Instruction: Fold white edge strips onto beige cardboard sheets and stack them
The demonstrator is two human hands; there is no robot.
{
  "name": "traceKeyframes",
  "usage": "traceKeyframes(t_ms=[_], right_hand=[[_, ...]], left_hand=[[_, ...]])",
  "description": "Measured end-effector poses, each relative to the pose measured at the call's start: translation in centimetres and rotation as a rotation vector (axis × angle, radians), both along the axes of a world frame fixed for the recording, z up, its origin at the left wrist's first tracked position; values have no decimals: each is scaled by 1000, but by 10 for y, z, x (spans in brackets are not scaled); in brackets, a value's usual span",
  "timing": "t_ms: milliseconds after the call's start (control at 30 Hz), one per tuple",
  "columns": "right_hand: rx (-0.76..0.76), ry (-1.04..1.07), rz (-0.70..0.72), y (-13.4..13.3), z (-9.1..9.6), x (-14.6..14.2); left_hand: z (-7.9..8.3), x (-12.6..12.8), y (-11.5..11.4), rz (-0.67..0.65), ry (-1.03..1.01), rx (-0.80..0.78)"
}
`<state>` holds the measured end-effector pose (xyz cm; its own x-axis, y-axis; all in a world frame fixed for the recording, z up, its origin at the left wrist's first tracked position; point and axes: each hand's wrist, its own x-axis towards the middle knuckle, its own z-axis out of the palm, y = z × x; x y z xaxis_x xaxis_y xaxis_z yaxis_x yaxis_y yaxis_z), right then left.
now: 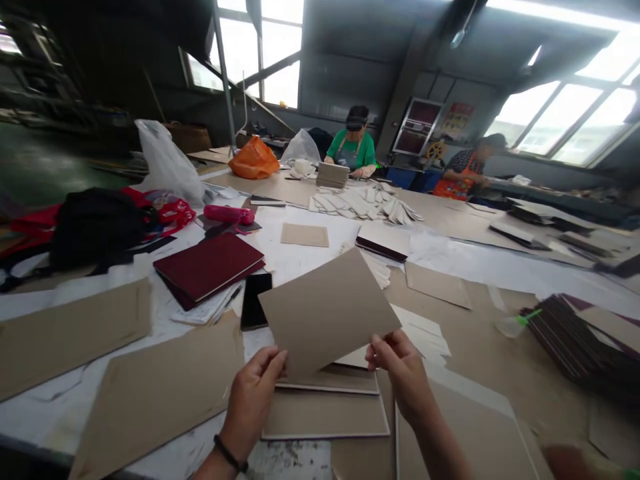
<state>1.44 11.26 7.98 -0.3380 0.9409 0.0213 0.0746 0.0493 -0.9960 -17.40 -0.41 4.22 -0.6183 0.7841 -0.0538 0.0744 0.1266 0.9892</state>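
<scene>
Left hand [256, 385] pinched on the near left corner of a cardboard sheet [327, 310], right hand [404, 370] pinched on its right corner. Sheet's tilted above stacked boards [325, 415]; contact hidden, can't tell. Phone [255, 303] and maroon book [210, 263] left of it.

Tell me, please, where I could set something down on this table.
A bare brown patch lies between the white sheets beside the held board and the green-tipped container. It's crowded beneath that board and around the maroon covers and phone.
</scene>
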Motion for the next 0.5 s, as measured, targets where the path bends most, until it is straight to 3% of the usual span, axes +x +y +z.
traceKeyframes(t_ms=[133, 267, 500], right_hand=[[37, -9, -40, 14, 10, 11], [86, -98, -59, 28, 16, 16], [354, -775, 18, 47, 7, 25]], left_hand=[[2, -6, 8, -21, 111, -4], [7, -12, 17, -35, 99, -19], [19, -31, 38, -25, 186, -145]])
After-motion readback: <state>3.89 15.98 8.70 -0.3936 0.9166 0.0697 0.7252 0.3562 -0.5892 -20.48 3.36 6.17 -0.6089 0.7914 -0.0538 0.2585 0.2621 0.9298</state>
